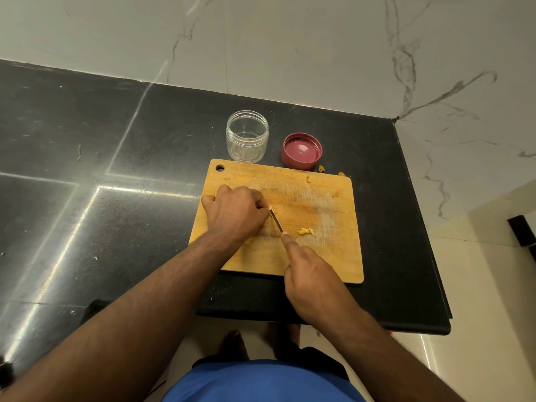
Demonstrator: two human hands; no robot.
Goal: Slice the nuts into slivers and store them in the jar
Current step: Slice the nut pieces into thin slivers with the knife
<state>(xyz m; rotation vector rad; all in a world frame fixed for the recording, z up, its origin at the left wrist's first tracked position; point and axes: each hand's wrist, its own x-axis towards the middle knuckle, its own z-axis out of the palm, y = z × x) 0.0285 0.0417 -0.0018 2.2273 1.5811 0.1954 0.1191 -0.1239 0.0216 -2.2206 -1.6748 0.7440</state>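
Note:
A wooden cutting board (324,256) lies on the black counter. On its left half my left hand (232,211) has its fingers curled down, pinching a pale nut (271,208) at the fingertips. My right hand (310,281) grips a knife (277,222), index finger laid along the blade's back, with the blade right beside the nut. A small heap of nut slivers (306,231) lies just right of the blade. Behind the board stand a clear jar (247,136) with no lid and nothing visible inside, and its red lid (302,150), lying upside down.
Loose nut bits lie at the board's far right (335,194) and on the counter by the lid (321,168). The black counter (116,169) ends in an edge on the right and near side, with pale floor beyond. A marble wall rises behind.

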